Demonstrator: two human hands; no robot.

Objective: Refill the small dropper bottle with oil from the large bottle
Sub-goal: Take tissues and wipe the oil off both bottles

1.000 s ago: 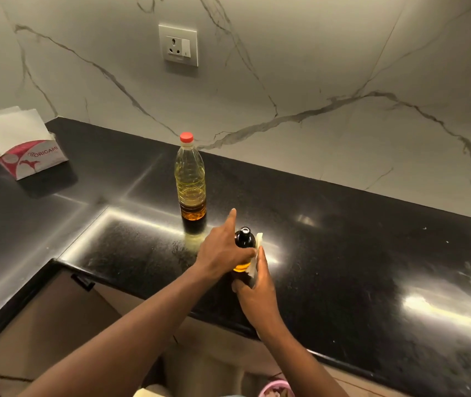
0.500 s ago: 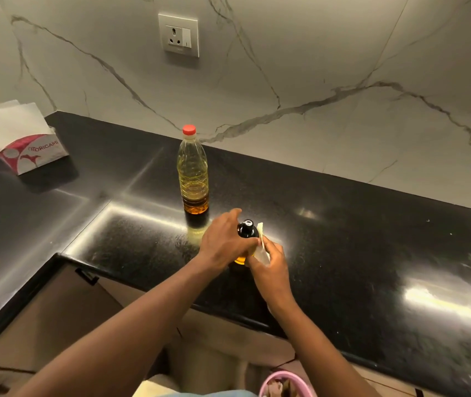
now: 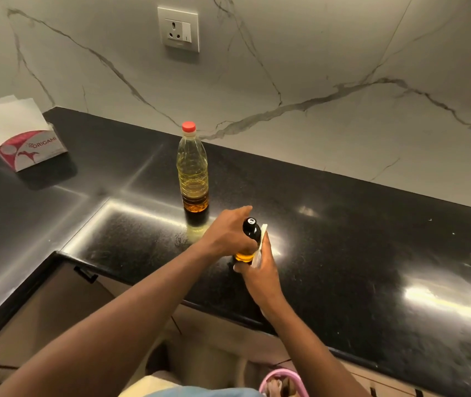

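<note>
Near the glossy black counter's [image 3: 343, 253] front edge our left hand [image 3: 224, 234] grips the small round-capped dropper bottle [image 3: 250, 231], our right hand [image 3: 260, 272] pinches white tissue [image 3: 262, 234] against it, and the ribbed plastic large bottle [image 3: 192, 173] stands behind.

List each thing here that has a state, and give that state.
large bottle: upright, red cap on, holds oil.
small dropper bottle: upright, black top on, oil inside.
left hand: grips the small dropper bottle.
right hand: holds white tissue against it.
tissue box: open, tissue sticking out.
</note>
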